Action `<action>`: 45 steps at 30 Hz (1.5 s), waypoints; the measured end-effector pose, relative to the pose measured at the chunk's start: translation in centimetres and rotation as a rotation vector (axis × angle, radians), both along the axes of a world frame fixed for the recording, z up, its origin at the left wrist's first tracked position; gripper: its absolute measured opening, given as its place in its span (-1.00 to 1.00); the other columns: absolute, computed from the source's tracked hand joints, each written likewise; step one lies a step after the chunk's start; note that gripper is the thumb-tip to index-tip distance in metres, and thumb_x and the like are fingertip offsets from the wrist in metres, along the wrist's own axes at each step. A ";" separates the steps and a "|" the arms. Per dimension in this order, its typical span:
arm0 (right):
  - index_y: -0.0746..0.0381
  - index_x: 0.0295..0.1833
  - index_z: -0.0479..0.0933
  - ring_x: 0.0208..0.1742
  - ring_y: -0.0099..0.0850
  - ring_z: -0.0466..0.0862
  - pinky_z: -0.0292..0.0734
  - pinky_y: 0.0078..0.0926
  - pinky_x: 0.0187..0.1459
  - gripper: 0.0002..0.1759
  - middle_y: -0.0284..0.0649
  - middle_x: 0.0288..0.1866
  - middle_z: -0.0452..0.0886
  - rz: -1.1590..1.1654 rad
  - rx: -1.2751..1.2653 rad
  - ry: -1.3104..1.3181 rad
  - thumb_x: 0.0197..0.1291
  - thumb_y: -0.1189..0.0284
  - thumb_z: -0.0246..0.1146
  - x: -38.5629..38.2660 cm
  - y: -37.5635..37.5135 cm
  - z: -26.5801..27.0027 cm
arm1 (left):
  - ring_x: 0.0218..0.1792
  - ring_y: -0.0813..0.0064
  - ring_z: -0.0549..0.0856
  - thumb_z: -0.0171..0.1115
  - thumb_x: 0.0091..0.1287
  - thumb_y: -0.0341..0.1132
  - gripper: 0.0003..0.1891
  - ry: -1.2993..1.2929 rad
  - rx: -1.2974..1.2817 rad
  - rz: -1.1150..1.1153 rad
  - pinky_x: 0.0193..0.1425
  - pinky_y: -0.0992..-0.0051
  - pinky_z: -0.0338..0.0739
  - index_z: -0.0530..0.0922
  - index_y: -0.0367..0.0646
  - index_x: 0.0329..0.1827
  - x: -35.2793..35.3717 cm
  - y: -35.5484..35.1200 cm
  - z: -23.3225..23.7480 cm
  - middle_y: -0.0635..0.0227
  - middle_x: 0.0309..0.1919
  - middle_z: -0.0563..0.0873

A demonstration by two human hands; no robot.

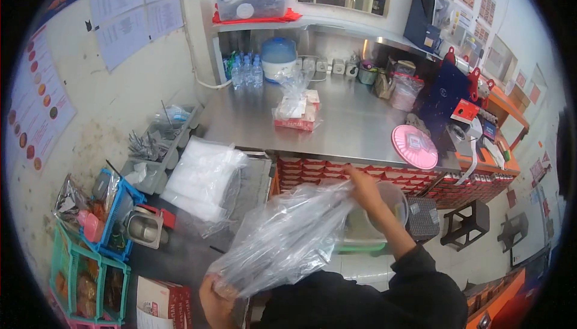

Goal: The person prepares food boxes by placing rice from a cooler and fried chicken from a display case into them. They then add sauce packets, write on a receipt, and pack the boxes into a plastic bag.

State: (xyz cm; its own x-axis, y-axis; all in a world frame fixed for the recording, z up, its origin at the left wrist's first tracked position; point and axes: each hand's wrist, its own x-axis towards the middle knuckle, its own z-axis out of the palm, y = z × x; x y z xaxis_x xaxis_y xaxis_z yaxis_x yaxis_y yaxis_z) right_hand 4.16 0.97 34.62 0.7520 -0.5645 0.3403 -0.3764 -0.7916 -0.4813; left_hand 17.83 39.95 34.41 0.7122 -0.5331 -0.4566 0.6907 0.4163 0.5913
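I hold a large clear plastic bag (pixel 282 239) stretched between both hands, low in the head view. My left hand (pixel 215 302) grips its near lower end, close to my body. Farther out, my right hand (pixel 362 186) pinches the bag's far upper end, with my black sleeve (pixel 415 269) trailing back from it. The bag hangs crumpled and slanted over a dark worktop (pixel 174 257). Under my right forearm sits a clear bowl (pixel 393 200) above a green basin (pixel 360 246).
A stack of white plastic bags (pixel 201 179) lies left of centre. Along the left wall stand grey cutlery bins (pixel 153 149), a blue basket (pixel 117 209), green baskets (pixel 78 275) and a steel container (pixel 144 228). The steel counter (pixel 354 118) carries a pink lid (pixel 415 146), water bottles (pixel 246 70) and a tissue box (pixel 296 115).
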 end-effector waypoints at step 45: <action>0.37 0.07 0.35 -0.09 -0.07 0.58 0.48 -0.17 -0.12 -0.32 0.08 -0.11 0.55 1.634 -0.571 0.708 -0.04 0.10 0.29 15.2 39.5 -17.2 | -0.13 0.16 0.54 0.30 -0.02 -0.52 -0.62 -0.720 1.999 1.288 0.02 0.30 0.41 0.47 -0.19 -0.08 -18.6 9.8 -7.9 0.17 -0.19 0.57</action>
State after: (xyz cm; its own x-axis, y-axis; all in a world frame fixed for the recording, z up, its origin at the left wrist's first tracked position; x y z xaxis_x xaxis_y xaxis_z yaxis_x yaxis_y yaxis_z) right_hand 19.35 40.52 17.37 0.4308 0.8218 -0.3729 0.8368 -0.5185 -0.1759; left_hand -0.76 49.72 26.49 0.3930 0.6174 0.6814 0.2860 -0.7864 0.5476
